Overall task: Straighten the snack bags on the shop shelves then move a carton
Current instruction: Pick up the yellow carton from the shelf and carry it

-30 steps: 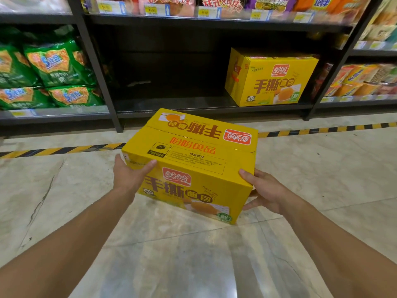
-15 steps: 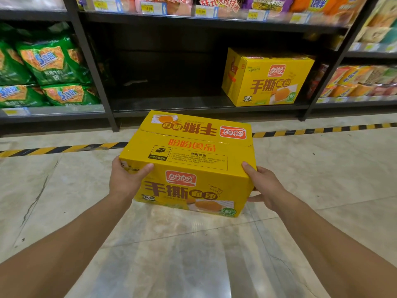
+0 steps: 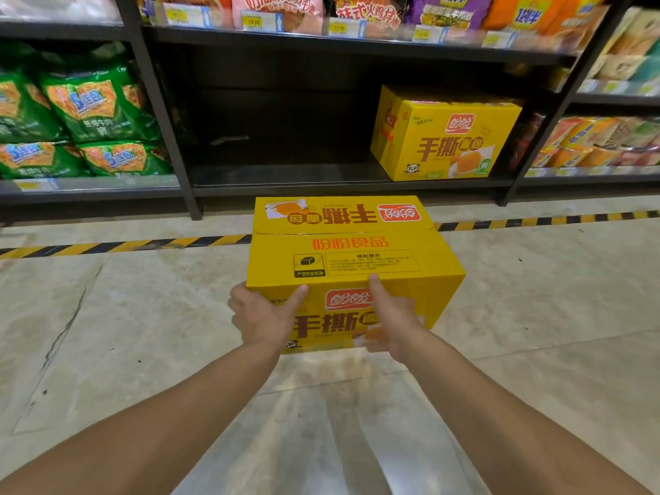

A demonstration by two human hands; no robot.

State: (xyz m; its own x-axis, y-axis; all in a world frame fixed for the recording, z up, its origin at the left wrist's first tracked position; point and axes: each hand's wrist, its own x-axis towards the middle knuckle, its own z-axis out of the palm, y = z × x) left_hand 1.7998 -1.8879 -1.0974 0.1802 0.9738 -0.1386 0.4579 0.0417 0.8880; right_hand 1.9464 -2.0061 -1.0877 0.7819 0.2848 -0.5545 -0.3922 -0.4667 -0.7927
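Observation:
A yellow carton (image 3: 357, 259) with red and brown print sits low over the pale floor, in front of the dark bottom shelf (image 3: 285, 173). My left hand (image 3: 262, 316) grips its near left corner, thumb on the front face and fingers round the left side. My right hand (image 3: 391, 316) lies against the front face with the thumb pointing up to the top edge; its fingers are blurred. A second, identical carton (image 3: 446, 137) stands on the right of that shelf. Green snack bags (image 3: 89, 112) fill the shelves at the left.
A black and yellow striped line (image 3: 125, 244) runs along the floor before the shelving. Black uprights (image 3: 160, 112) frame the bay. More snack packs (image 3: 600, 141) stand at the right and on the shelf above (image 3: 278, 12). The shelf space left of the second carton is bare.
The carton has moved forward and down toward the bottom shelf and now sits square to it. My right hand has shifted from the carton's right side onto its front face.

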